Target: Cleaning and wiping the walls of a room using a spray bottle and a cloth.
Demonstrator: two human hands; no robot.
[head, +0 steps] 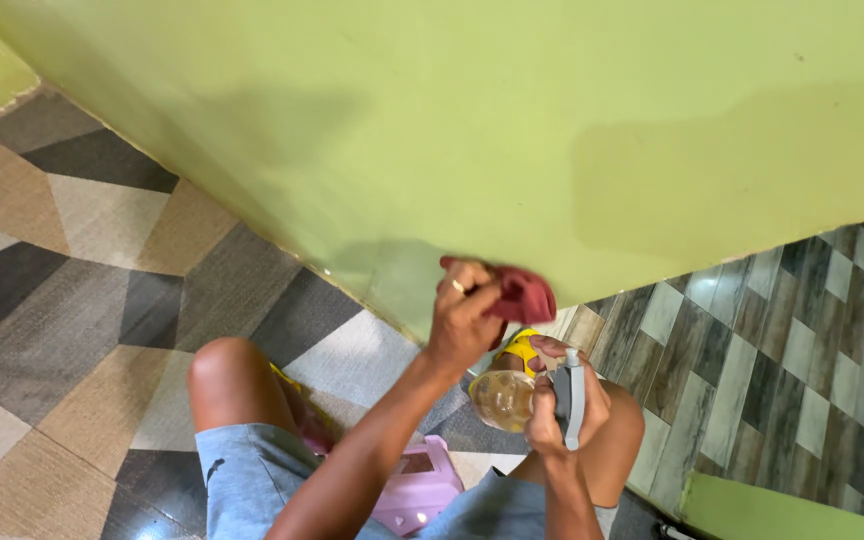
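Nearest, a pink plastic device lies between the person's knees. To its right, the right hand grips a clear spray bottle with a grey trigger head. Farther off, the left hand presses a dark red crumpled cloth against the light green painted wall, above the patterned tiled floor.

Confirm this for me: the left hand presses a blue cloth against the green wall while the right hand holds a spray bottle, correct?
Not quite: the head view shows the cloth is dark red, not blue. The left hand does press it against the green wall, and the right hand holds the spray bottle.
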